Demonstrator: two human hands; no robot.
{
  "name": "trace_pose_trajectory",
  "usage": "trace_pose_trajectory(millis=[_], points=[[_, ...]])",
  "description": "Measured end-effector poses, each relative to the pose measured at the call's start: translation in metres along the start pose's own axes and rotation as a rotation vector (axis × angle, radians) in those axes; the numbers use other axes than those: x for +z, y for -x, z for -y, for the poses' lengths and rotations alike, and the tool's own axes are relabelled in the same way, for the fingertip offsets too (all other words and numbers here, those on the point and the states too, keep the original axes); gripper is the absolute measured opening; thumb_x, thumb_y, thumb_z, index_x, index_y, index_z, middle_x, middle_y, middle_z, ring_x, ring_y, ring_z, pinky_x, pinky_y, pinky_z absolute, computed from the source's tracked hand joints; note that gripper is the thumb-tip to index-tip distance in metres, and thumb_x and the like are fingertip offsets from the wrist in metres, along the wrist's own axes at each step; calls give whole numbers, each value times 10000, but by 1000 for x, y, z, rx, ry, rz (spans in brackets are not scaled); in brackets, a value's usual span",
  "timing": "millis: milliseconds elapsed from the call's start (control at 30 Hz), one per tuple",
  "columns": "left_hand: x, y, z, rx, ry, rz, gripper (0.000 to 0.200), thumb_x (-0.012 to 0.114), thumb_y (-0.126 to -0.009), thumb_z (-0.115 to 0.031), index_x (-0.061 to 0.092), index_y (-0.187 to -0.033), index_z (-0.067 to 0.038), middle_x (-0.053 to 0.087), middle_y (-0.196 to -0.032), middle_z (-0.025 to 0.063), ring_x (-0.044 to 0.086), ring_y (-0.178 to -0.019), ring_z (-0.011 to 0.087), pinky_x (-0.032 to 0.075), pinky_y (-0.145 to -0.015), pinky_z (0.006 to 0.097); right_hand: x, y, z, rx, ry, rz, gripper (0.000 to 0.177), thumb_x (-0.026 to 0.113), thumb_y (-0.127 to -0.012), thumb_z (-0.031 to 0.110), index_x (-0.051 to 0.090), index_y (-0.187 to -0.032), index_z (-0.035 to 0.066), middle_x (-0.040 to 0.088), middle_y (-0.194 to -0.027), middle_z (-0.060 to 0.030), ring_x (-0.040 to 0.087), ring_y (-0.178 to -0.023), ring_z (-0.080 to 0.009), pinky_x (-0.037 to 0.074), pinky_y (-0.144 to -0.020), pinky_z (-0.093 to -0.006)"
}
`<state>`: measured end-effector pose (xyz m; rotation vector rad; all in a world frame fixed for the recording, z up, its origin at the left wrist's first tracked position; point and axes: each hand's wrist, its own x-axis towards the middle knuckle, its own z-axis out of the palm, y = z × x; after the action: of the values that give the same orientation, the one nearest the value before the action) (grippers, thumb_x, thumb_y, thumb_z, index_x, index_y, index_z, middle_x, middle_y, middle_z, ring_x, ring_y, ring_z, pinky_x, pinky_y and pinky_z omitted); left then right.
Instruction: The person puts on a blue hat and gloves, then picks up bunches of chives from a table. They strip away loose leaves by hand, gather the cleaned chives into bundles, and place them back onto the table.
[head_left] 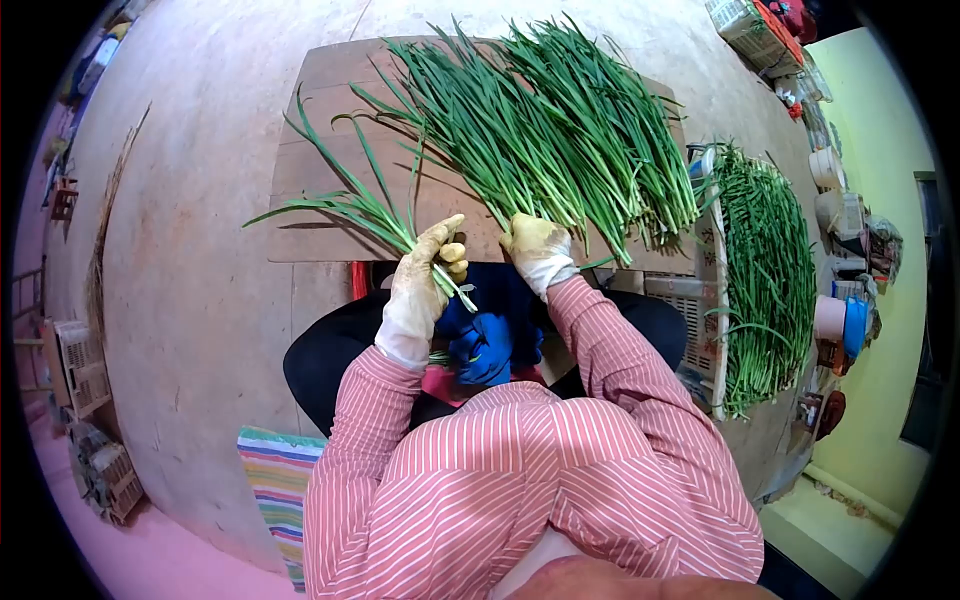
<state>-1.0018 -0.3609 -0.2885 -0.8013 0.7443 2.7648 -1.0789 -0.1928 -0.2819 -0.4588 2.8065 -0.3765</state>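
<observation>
Head view: at the near edge of the board (330,165), your right hand (538,250) is covering some stem ends of the pile (520,120); whether it is gripping any, I cannot tell. Your left hand (424,280) is holding a small bunch of greens (372,212) above that edge, hiding its middle. Long flat leaves are splaying over the board's left part, pale ends poking out below.

A produce workroom (hard floor (200,300) and all): greens (540,130) on a low board (325,180), more in a crate (692,312).
</observation>
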Motion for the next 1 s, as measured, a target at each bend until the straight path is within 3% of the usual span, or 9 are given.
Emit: trace_pose_trajectory(millis=[167, 233, 400, 433, 500, 633, 800, 900, 1000], points=[[-14, -4, 0, -10, -75, 121, 373, 572, -949, -248, 574, -1255, -35, 632, -896, 26, 598, -712, 116, 485, -613, 234, 3, -3, 4, 8, 90, 11, 257, 609, -828, 287, 658, -813, 35, 669, -764, -197, 667, -743, -360, 522, -696, -446], [-11, -3, 1, -22, -143, -23, 377, 546, -959, -255, 563, -1268, -41, 666, -980, 69, 654, -805, 160, 530, -678, 260, 0, 2, 5, 7, -72, 3, 252, 605, -826, 283, 670, -799, 41, 669, -712, -177, 670, -712, -339, 527, -677, -426], [-12, -7, 8, -50, -63, 128, 491, 533, -972, -297, 429, -1356, -9, 586, -1239, 190, 641, -1021, 260, 548, -834, 327, -30, 25, 27, 44, -414, 82, 279, 639, -830, 312, 668, -785, 38, 650, -602, -92, 650, -560, -217, 512, -585, -335], [-11, -8, 11, -52, -61, 124, 491, 533, -972, -297, 429, -1356, -9, 586, -1239, 190, 641, -1021, 260, 548, -834, 327, -28, 30, 28, 10, -398, 75, 264, 641, -832, 302, 672, -809, 41, 646, -596, -86, 650, -560, -208, 510, -577, -332], [-11, -10, 15, -26, 128, 240, 388, 509, -988, -246, 470, -1277, 10, 596, -1201, 224, 639, -1019, 295, 545, -871, 365, -26, 38, 38, -4, -385, 103, 235, 633, -823, 291, 665, -813, 59, 661, -721, -180, 650, -686, -368, 511, -672, -443], [-24, -13, 15, -91, 25, 88, 306, 557, -961, -155, 494, -1200, 24, 623, -1132, 230, 642, -1009, 315, 548, -882, 397, -46, 48, 48, 57, -622, 383, 281, 617, -858, 330, 651, -843, 52, 657, -693, -150, 666, -631, -272, 511, -631, -396], [-19, -11, 9, -103, 40, 48, 336, 613, -921, -116, 510, -1216, 6, 656, -1044, 145, 672, -934, 271, 582, -792, 380, -52, 43, 23, 105, -675, 54, 312, 595, -915, 338, 686, -941, 41, 680, -705, -104, 647, -564, -175, 507, -578, -300], [-25, -15, 9, -136, 7, 54, 334, 627, -912, -115, 532, -1211, -3, 661, -1007, 121, 680, -901, 258, 585, -775, 371, -25, 23, -5, 104, -452, 29, 451, 638, -853, 469, 679, -993, 43, 701, -854, -146, 684, -770, -262, 521, -719, -367], [-27, -14, 7, -167, 47, 91, 310, 602, -921, -116, 549, -1207, -10, 657, -947, 87, 679, -825, 231, 583, -742, 356, -2, 10, -9, 119, -347, 363, 462, 668, -807, 470, 680, -1008, 55, 702, -865, -146, 678, -813, -283, 507, -779, -378]])
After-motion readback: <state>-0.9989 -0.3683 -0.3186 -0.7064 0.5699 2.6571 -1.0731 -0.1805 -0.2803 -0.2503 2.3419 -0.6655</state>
